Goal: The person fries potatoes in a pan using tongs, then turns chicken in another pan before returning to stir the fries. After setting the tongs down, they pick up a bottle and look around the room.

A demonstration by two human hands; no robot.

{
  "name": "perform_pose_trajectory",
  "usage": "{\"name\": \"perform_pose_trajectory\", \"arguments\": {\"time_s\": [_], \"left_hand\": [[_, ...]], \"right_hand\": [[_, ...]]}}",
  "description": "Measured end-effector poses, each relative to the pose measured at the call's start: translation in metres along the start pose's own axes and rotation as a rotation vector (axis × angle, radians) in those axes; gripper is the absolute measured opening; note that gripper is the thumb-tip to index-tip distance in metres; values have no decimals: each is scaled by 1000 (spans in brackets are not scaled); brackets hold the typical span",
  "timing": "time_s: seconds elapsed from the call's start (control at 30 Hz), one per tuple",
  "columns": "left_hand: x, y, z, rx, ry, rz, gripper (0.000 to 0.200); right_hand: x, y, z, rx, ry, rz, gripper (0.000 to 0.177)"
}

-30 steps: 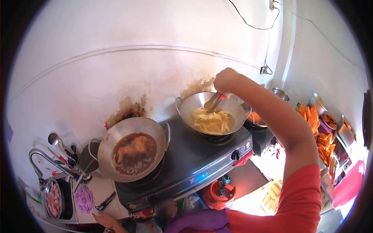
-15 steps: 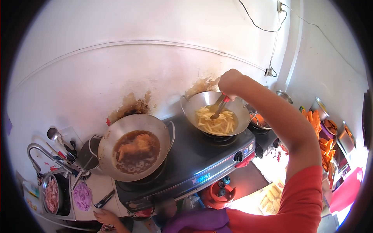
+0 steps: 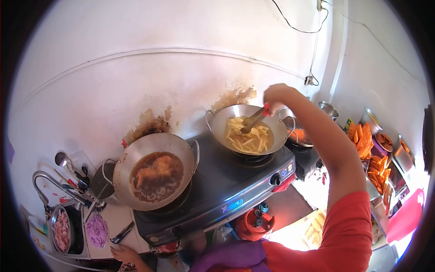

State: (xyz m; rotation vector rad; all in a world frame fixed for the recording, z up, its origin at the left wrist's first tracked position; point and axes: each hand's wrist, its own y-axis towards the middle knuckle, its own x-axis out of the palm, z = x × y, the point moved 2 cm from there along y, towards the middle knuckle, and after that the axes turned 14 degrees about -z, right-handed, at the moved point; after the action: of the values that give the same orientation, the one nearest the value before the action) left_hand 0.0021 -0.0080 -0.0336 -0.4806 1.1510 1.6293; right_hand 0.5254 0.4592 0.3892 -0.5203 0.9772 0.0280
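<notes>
Tongs (image 3: 253,119) clamped in the right hand (image 3: 277,95) by the red end, tips down among the fries (image 3: 247,138) in the wok (image 3: 219,122), probably to keep fingers off the heat.

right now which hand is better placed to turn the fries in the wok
Right. The right hand grips the tongs over the fries; the left hand is low by the counter, far off.
</notes>
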Motion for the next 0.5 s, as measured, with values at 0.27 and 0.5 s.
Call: {"name": "perform_pose_trajectory", "arguments": {"time_s": [0.27,0.5], "left_hand": [[3,2,-3,22,48,-50,41],[5,3,-4,-24,78,-99,41]], "right_hand": [[40,-63,51,100,258,128,45],[99,-44,53,67,389,-40,48]]}}
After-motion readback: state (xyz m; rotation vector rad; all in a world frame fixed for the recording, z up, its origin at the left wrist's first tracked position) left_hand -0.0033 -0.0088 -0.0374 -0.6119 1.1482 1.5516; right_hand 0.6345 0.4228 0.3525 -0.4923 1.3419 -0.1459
